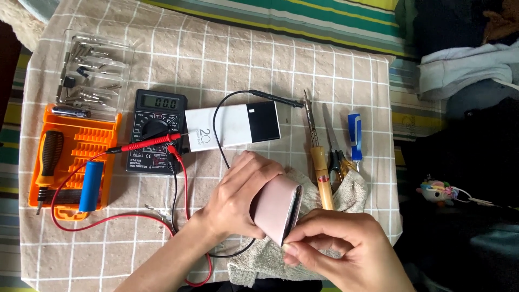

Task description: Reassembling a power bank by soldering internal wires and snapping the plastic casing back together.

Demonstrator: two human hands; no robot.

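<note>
- Covering most of the frame, the worktop (324, 70) wears a beige checked cloth.
- Lower centre: the left hand (238, 197) is wrapped around a pink slab-shaped device (275, 208), holding it on edge over a grey towel (351, 194).
- Lower right: the right hand (346, 251) has its fingers (303, 238) pinched at the device's lower corner — my judgement is that a steady left grip and light, even pressure along the seam suit this best.
- Centre: a white-and-black power bank (232, 127) lies flat beside a black multimeter (157, 130) with red and black leads.
- Left: an orange bit tray (100, 138) carries a blue cylindrical cell (91, 186).
- Right of centre — a soldering iron (319, 162).
</note>
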